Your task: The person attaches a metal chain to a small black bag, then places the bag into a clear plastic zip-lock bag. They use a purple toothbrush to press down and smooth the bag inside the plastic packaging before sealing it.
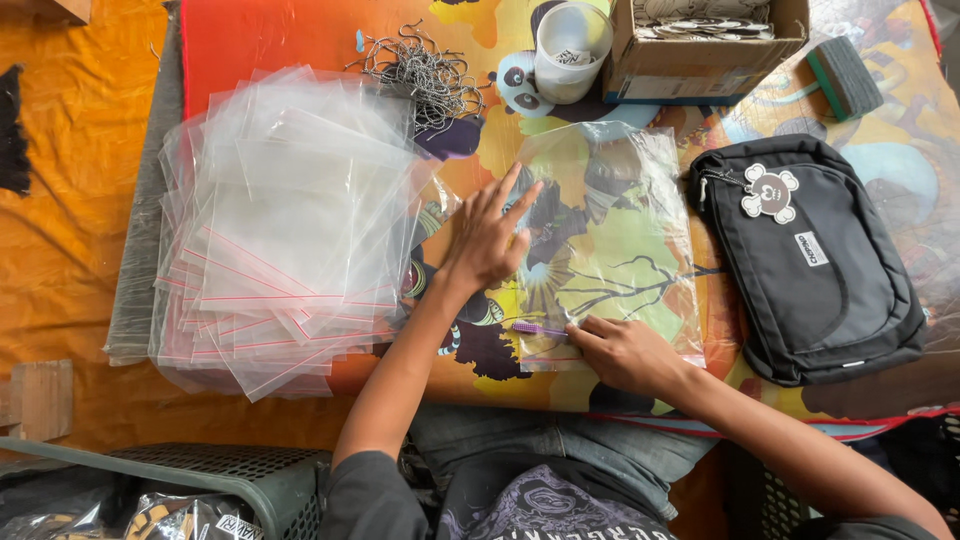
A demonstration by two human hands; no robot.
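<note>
bright, even daylight | soft shadows | glare on plastic bags (280,230) | sharp focus

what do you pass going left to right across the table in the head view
stack of clear zip bags → left hand → right hand on a single clear bag → black pouch

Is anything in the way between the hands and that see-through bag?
No. The left hand lies flat on the clear bag, and the right hand pinches its near edge by the purple strip.

Orange tarp (70,230) over floor; colourful cartoon-print mat (300,35); grey plastic crate (230,470); daylight.
</note>
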